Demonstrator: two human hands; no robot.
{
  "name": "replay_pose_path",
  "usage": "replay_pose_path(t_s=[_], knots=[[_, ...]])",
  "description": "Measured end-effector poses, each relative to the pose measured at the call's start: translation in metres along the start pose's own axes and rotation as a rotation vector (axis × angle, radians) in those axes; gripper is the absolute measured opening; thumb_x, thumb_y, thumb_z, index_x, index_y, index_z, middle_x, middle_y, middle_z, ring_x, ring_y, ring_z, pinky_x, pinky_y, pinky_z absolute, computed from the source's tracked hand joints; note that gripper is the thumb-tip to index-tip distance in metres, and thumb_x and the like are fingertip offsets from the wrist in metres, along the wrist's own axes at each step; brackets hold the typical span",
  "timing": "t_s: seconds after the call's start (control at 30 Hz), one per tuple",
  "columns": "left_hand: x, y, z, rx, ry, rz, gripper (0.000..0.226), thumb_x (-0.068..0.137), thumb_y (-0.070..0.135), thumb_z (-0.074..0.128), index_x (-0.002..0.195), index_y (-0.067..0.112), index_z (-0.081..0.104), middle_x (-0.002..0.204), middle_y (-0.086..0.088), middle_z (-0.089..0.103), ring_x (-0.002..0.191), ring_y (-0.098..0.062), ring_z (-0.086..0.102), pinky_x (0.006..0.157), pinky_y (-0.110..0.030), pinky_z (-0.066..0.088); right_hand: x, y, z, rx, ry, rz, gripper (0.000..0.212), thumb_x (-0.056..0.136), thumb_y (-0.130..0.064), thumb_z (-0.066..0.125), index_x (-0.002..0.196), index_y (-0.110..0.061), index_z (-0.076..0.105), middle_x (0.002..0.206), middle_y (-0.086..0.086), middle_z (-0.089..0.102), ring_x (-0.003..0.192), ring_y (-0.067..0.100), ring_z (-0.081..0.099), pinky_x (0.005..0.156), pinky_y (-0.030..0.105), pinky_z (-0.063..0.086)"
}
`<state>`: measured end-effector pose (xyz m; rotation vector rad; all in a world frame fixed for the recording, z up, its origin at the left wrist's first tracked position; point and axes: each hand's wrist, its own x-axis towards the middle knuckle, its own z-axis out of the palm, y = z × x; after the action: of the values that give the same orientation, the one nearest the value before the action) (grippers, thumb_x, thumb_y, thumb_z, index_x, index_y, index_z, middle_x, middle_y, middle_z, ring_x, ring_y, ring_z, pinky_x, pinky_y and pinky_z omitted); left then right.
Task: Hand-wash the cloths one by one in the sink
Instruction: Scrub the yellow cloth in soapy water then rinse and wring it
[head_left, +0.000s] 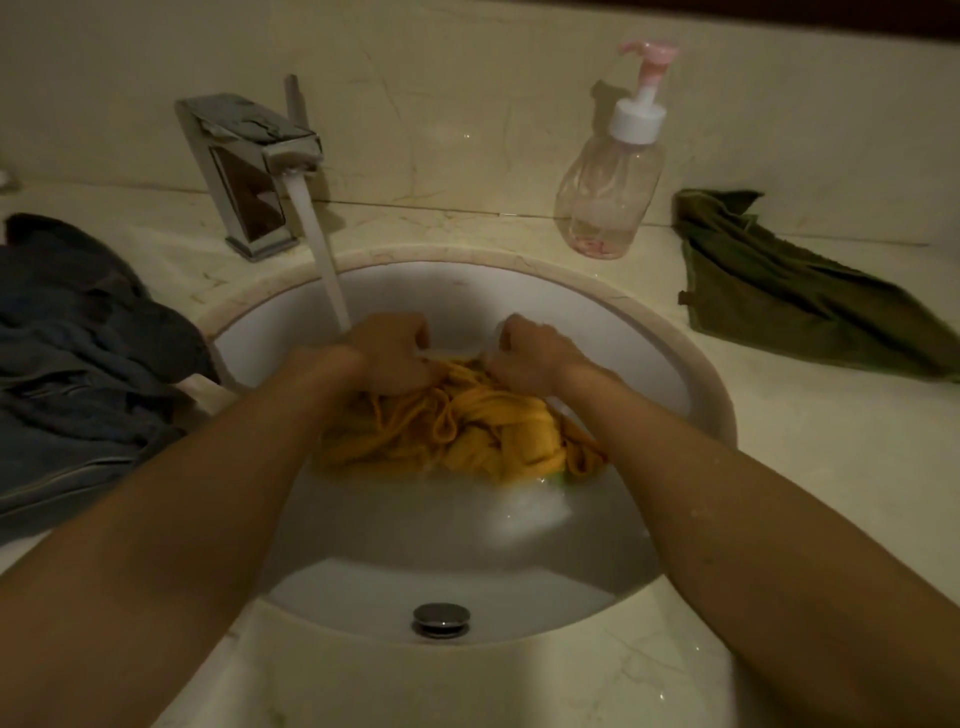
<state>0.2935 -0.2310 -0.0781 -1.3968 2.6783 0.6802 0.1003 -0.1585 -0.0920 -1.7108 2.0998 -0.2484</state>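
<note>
A wet yellow cloth (483, 431) lies bunched in the round white sink (670, 364), partly under water. My left hand (387, 353) and my right hand (530, 356) both grip the cloth's far edge with curled fingers, close together. Water runs from the chrome faucet (249, 171) in a stream (322, 249) that lands by my left hand. A dark blue-grey cloth (83, 353) is heaped on the counter at the left. On the counter to the right rests a green cloth (789, 296).
A clear soap bottle (608, 192) with a white and pink pump stands behind the sink on the right. The sink holds water, and the overflow cap (440, 618) shows on its near wall. Pale marble counter (805, 467) surrounds the basin.
</note>
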Motion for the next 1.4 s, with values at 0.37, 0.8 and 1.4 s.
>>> replay_pose_path(t_s=[0.37, 0.8, 1.4], knots=[[0.005, -0.005, 0.017, 0.487, -0.311, -0.083, 0.104, 0.064, 0.062, 0.083, 0.15, 0.029, 0.035, 0.154, -0.007, 0.03, 0.139, -0.033, 0.039, 0.106, -0.04, 0.044, 0.0, -0.003, 0.014, -0.539, -0.356, -0.082, 0.089, 0.087, -0.048, 0.07, 0.161, -0.031, 0.025, 0.161, 0.0, 0.022, 0.142, 0.029, 0.039, 0.095, 0.042, 0.047], [0.005, 0.003, 0.006, 0.012, -0.066, -0.069, 0.022, 0.097, 0.017, 0.045, 0.08, 0.013, 0.058, 0.109, -0.014, 0.064, 0.09, -0.025, 0.057, 0.083, -0.038, 0.045, -0.01, -0.018, -0.008, 0.159, -0.264, 0.035, 0.022, 0.099, -0.012, 0.052, 0.116, -0.008, 0.065, 0.093, 0.005, 0.061, 0.084, 0.02, 0.055, 0.07, 0.025, 0.048], [0.006, 0.005, 0.015, 0.44, -0.229, 0.046, 0.032, 0.077, 0.042, 0.075, 0.098, 0.02, 0.067, 0.101, -0.003, 0.067, 0.102, -0.027, 0.066, 0.087, -0.035, 0.053, -0.007, -0.02, 0.016, -0.402, -0.173, 0.012, 0.045, 0.09, -0.029, 0.068, 0.133, -0.021, 0.056, 0.127, 0.005, 0.055, 0.128, 0.033, 0.053, 0.107, 0.058, 0.04]])
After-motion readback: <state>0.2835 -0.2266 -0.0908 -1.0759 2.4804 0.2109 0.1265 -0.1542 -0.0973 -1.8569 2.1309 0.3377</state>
